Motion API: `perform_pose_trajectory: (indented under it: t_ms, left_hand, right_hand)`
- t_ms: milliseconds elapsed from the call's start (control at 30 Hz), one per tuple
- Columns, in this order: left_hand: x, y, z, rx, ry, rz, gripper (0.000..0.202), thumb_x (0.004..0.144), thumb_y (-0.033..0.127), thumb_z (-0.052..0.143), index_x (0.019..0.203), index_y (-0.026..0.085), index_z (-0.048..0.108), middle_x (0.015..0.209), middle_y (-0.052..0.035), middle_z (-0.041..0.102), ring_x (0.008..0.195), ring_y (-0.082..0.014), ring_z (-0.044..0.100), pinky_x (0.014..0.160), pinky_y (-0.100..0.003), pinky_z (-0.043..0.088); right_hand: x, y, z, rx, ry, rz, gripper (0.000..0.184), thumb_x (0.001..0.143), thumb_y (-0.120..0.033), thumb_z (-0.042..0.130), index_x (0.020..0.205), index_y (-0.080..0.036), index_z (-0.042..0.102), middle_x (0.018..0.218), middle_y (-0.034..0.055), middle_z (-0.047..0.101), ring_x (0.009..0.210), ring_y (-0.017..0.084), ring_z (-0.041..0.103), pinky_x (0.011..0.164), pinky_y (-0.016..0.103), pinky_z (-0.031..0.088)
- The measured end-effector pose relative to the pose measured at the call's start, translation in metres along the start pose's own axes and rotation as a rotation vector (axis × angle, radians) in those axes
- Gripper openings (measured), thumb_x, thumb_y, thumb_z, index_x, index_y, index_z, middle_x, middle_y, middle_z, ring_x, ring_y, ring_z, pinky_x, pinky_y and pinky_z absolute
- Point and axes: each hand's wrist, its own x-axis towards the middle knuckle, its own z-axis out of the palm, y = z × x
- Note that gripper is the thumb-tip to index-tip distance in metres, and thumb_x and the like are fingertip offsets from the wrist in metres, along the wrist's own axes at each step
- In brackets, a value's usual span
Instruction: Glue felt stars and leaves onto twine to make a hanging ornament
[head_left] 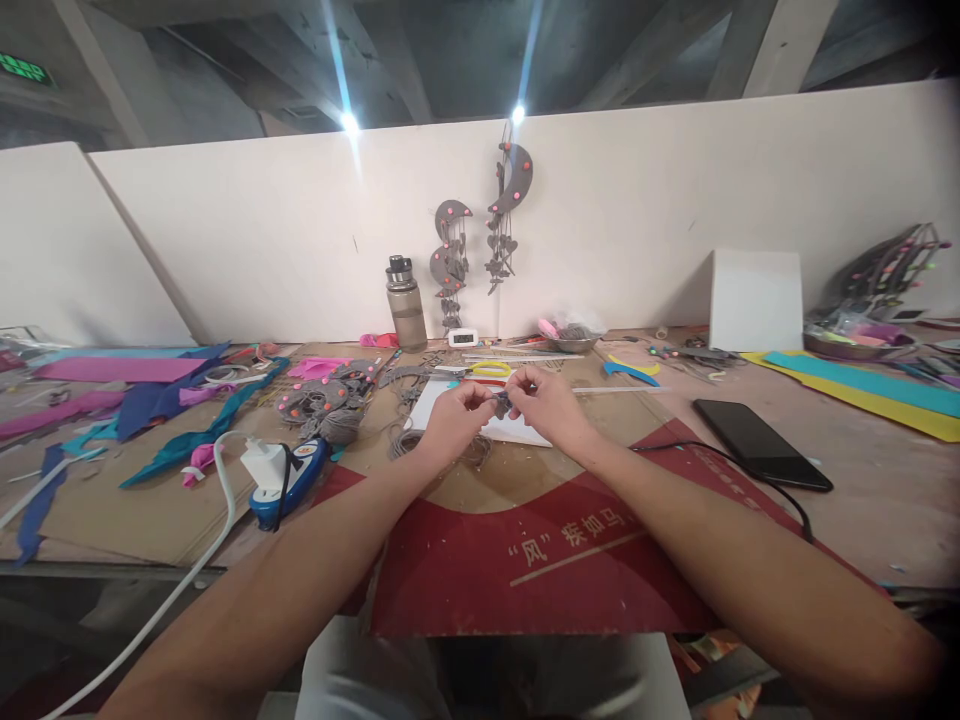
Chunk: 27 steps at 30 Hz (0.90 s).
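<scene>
My left hand [459, 425] and my right hand [545, 405] meet over a white sheet [517, 430], fingertips pinched. Between them is a small dark grey piece [502, 404], perhaps felt or cord; its exact shape is too small to make out. Both hands grip it from opposite sides. Just behind are scissors with yellow handles [489, 370]. Loose grey cord [405, 440] lies coiled beside my left wrist. Farther left sits a pile of grey crescent pieces with pink dots [322, 395], next to a ball of grey yarn [341, 427].
A blue power strip [289, 485] with a white cable stands left of my forearm. To the right lies a black phone [761, 445] with its cord. A water bottle [406, 305] and small digital clock [463, 338] stand at the back, below hanging grey moon ornaments [514, 180].
</scene>
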Motion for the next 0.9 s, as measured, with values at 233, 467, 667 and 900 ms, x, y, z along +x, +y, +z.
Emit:
perform_pose_trajectory:
  t_ms: [233,467,667,900]
  left_hand:
    - [0.002,0.0,-0.001,-0.099,0.021,-0.095,0.017,0.07,0.033,0.066,0.067,0.018,0.059,0.054,0.0028,0.054,0.05,-0.0089,0.045,0.051,-0.022,0.036]
    - [0.003,-0.002,-0.001,-0.041,0.012,-0.033,0.014,0.07,0.031,0.064,0.071,0.017,0.064,0.061,0.0024,0.056,0.052,-0.0086,0.045,0.054,-0.023,0.035]
    - [0.0,0.0,0.0,-0.02,-0.006,-0.025,0.016,0.07,0.033,0.063,0.071,0.017,0.064,0.059,0.0029,0.055,0.053,-0.0088,0.044,0.055,-0.023,0.035]
    - [0.002,-0.001,0.0,-0.053,-0.024,0.009,0.019,0.068,0.035,0.067,0.074,0.017,0.066,0.068,0.0,0.062,0.056,-0.0096,0.048,0.057,-0.024,0.037]
  right_hand:
    - [0.005,0.0,-0.007,0.103,0.039,0.073,0.015,0.085,-0.034,0.048,0.079,-0.021,0.052,0.052,-0.0033,0.058,0.041,0.011,0.046,0.044,0.024,0.039]
    - [-0.001,0.006,0.0,-0.199,-0.055,-0.24,0.008,0.082,-0.022,0.053,0.085,-0.02,0.06,0.07,0.0,0.063,0.063,0.014,0.056,0.062,0.027,0.042]
    - [-0.002,0.004,0.002,-0.261,-0.023,-0.262,0.008,0.081,-0.017,0.052,0.075,-0.02,0.057,0.067,-0.0007,0.06,0.062,0.013,0.053,0.062,0.026,0.039]
    - [-0.001,0.008,0.003,-0.279,-0.019,-0.266,0.008,0.079,-0.016,0.049,0.075,-0.02,0.054,0.065,-0.0008,0.059,0.061,0.013,0.052,0.062,0.026,0.037]
